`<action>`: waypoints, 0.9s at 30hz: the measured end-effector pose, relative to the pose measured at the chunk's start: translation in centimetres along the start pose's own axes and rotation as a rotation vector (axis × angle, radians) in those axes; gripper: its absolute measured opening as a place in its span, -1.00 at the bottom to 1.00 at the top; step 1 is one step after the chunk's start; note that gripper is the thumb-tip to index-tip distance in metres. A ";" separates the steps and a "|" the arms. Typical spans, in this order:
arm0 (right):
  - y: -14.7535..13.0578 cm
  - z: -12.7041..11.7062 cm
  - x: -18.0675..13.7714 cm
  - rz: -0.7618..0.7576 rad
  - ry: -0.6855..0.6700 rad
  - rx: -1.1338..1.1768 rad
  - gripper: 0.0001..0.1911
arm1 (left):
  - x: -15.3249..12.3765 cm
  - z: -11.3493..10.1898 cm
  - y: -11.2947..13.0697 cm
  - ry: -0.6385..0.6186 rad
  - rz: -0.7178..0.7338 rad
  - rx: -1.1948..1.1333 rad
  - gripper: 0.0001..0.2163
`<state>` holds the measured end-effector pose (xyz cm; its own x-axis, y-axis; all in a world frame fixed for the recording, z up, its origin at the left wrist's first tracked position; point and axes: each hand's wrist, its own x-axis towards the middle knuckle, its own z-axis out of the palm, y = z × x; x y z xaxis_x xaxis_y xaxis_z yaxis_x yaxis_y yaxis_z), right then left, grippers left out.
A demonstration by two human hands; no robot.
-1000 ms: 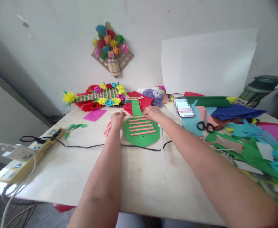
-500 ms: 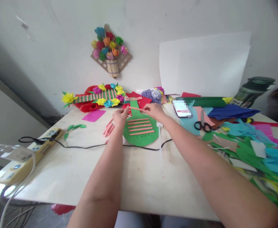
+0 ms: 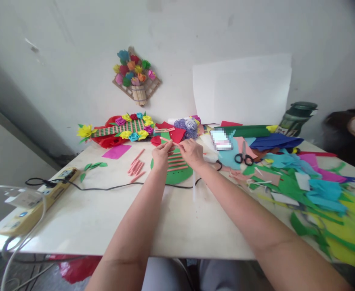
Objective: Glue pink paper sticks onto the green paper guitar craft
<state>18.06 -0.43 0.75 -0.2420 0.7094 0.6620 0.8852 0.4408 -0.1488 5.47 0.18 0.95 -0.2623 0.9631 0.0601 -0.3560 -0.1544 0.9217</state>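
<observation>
Between my two hands is a thin pink rolled-paper stick (image 3: 166, 140), pinched by the fingertips of my left hand (image 3: 162, 155) and of my right hand (image 3: 192, 152). Beneath them lies a green guitar-shaped paper piece (image 3: 179, 178), its neck pointing away from me. Several pink sticks run across its round body in parallel rows, with small dark dots below them; my hands hide part of it. Left of my left hand rests a loose pile of pink sticks (image 3: 137, 166). A translucent stick (image 3: 194, 188) sticks out beside the green piece, near my right forearm.
A flower-trimmed paper guitar (image 3: 119, 128) lies at the back left. Purple yarn (image 3: 185, 127), a phone (image 3: 221, 139), scissors (image 3: 244, 158) and paper scraps (image 3: 304, 190) spread rightwards. A black cord (image 3: 107, 188) crosses the table from a power strip (image 3: 40, 202). A green bottle (image 3: 297, 117) stands behind.
My hands have come closer together along the pink stick, which now slants. The camera view has shifted, showing more of the right side of the table.
</observation>
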 end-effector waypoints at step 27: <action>5.3 -2.4 -4.4 0.331 -0.398 -0.267 -0.57 | -1.3 -2.3 -1.0 -0.195 -0.072 -0.301 -0.90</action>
<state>24.74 -2.58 -1.17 -0.0200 0.9605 0.2774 0.9962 0.0427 -0.0760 4.12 -1.39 -0.88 -0.0610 0.9933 0.0979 -0.6229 -0.1145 0.7739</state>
